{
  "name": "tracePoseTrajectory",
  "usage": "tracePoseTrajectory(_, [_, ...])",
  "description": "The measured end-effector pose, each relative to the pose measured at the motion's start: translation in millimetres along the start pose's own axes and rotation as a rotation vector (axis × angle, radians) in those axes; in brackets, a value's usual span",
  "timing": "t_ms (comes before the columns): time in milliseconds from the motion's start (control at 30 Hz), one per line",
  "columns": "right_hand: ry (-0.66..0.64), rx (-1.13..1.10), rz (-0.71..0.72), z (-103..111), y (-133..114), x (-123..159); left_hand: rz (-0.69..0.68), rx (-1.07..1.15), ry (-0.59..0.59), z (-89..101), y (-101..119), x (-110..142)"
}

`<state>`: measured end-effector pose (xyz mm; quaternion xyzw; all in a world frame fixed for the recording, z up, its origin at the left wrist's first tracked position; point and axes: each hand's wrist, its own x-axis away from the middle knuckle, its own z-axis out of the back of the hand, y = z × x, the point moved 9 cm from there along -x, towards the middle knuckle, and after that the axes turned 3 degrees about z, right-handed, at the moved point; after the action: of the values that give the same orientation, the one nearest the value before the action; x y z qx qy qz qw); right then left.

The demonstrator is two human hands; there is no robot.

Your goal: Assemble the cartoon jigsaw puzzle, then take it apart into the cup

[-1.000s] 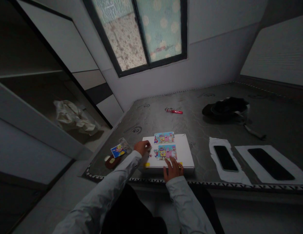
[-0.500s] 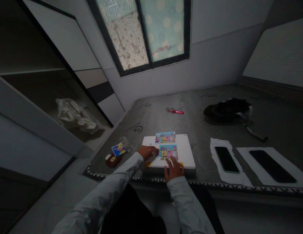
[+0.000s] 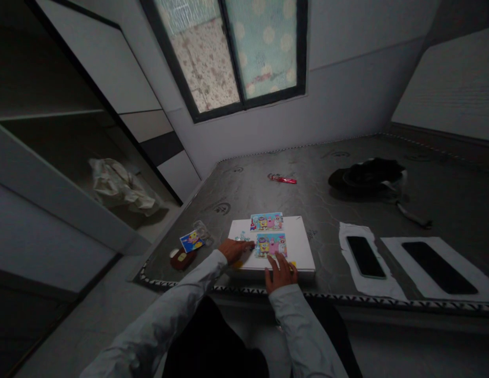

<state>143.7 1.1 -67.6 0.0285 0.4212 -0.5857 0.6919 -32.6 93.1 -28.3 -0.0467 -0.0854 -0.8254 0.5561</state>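
Observation:
A white box (image 3: 300, 245) lies in front of me and bears two colourful cartoon pictures. The upper picture (image 3: 267, 221) lies near the box's far edge, and the lower picture (image 3: 271, 244) is just below it. My left hand (image 3: 233, 249) reaches in from the left, its fingers closed at the lower picture's left edge; a small dark bit shows at the fingertips, too small to name. Small pale-blue bits (image 3: 242, 236) lie on the box beyond that hand. My right hand (image 3: 281, 273) is open, fingers spread, its fingertips on the lower picture's near edge.
Left of the box are a blue cartoon card (image 3: 192, 241), clear plastic (image 3: 203, 231) and a brown object (image 3: 183, 259). A red item (image 3: 282, 179) lies farther back. Rightward are two phones (image 3: 365, 256) on white sheets and a black cap (image 3: 364, 176).
My left hand has drawn slightly to the left and down, uncovering the pale-blue bits on the box. The right hand stays in place.

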Motion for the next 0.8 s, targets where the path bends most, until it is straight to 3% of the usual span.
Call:
tracePoseTrajectory(300, [-0.002,0.018,0.01,-1,0,1,0.047,-0.002,0.167,18.7,-17,4])
tracePoseTrajectory(800, [0.017,-0.005,0.003,-1,1,2,0.063,0.047,0.108,15.9,-9,-19])
